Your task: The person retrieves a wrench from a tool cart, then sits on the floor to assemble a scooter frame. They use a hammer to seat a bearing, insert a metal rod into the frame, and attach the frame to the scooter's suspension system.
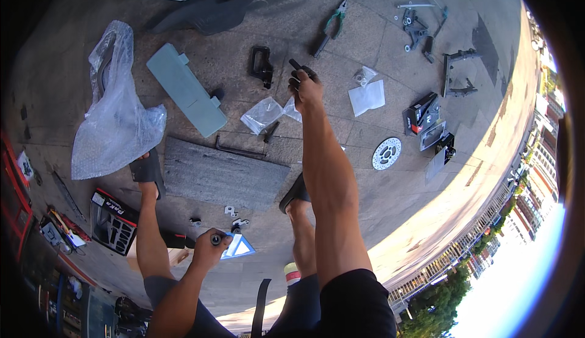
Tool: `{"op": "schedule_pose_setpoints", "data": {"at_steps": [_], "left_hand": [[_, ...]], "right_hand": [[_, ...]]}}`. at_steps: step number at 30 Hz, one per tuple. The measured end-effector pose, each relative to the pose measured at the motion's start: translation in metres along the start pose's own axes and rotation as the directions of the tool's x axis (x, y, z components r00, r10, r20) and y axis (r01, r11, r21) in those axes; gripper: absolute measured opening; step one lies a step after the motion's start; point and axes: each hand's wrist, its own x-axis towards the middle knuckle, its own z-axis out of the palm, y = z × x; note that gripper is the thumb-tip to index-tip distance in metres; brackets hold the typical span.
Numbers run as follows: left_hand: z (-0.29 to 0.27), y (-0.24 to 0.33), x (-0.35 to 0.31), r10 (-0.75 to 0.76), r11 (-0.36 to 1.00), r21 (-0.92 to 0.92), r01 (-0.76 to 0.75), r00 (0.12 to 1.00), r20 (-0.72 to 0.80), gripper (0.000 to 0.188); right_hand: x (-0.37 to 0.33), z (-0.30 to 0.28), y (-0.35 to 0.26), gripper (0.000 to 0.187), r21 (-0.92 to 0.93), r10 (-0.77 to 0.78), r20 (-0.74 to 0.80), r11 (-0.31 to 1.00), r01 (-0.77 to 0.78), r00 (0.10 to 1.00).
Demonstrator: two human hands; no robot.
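Observation:
My right hand (306, 86) reaches far out over the paving, its fingers closed round a short dark rod (295, 64). Just left of it lies a black bracket (262, 67). Beyond are green-handled pliers (335, 22). Clear plastic bags (263, 115) lie beneath the right wrist, with a small dark bolt-like piece (272, 132) beside them. Close to my body, my left hand (208, 254) is closed on a round dark metal part (216, 239) seen end-on, with a hole in its middle. Next to that hand are a blue-and-white packet (239, 246) and small metal pieces (239, 223).
A bubble-wrapped part (116, 119), a grey-green plastic case (186, 88) and a grey slab (222, 173) lie at left. A brake disc (386, 153), small boxes (421, 114) and metal brackets (457, 73) are at right. An open tool box (114, 222) sits by my left leg.

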Motion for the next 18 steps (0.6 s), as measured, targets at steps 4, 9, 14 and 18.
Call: {"op": "schedule_pose_setpoints", "data": {"at_steps": [4, 9, 14, 18], "left_hand": [[0.003, 0.026, 0.000, 0.036, 0.984, -0.171, -0.039, 0.999, -0.021, 0.023], [0.009, 0.012, 0.001, -0.050, 0.969, -0.244, 0.044, 0.999, -0.019, 0.022], [0.021, -0.026, -0.035, -0.154, 0.987, -0.040, 0.154, 0.988, -0.016, 0.022], [0.026, -0.061, -0.089, -0.056, 0.993, 0.101, 0.056, 0.998, -0.005, 0.025]], "right_hand": [[0.019, 0.017, -0.022, 0.026, 0.048, 0.012, 0.036, 0.999, -0.014, 0.999], [-0.011, -0.015, -0.026, 0.033, 0.111, 0.077, -0.053, 0.991, -0.071, 0.996], [-0.107, -0.091, 0.017, 0.039, -0.065, 0.190, -0.083, 0.978, -0.196, 0.978], [-0.202, -0.138, 0.074, 0.034, -0.186, 0.320, -0.229, 0.912, -0.365, 0.919]]}}
